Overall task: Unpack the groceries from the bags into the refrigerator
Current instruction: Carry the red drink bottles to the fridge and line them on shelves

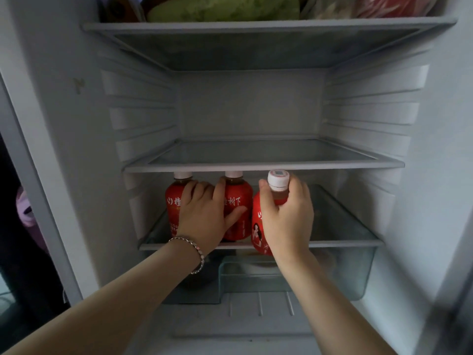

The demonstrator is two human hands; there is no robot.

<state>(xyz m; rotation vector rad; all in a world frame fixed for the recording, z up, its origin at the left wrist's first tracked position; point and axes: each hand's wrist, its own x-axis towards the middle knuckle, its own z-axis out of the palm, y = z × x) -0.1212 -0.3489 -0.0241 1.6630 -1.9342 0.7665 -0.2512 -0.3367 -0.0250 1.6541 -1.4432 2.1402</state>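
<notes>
Three red-labelled drink bottles with white caps are at the refrigerator's lower glass shelf [345, 242]. Two stand on its left part: the left bottle [174, 201] and the middle bottle [239, 198]. My left hand [204, 211], with a beaded bracelet on the wrist, lies spread across both, fingers apart and touching them. My right hand [286, 216] grips the third bottle [261, 226] by its neck and shoulder at the shelf's front edge, just right of the middle bottle. Whether its base rests on the shelf is hidden.
The middle glass shelf [263, 163] holds nothing. The top shelf [256, 24] carries green vegetables [222, 8] and a red bag [394, 6]. Below the bottles sits a clear crisper drawer [358, 272]. The fridge side walls are ribbed. A purple object [25, 208] shows at far left.
</notes>
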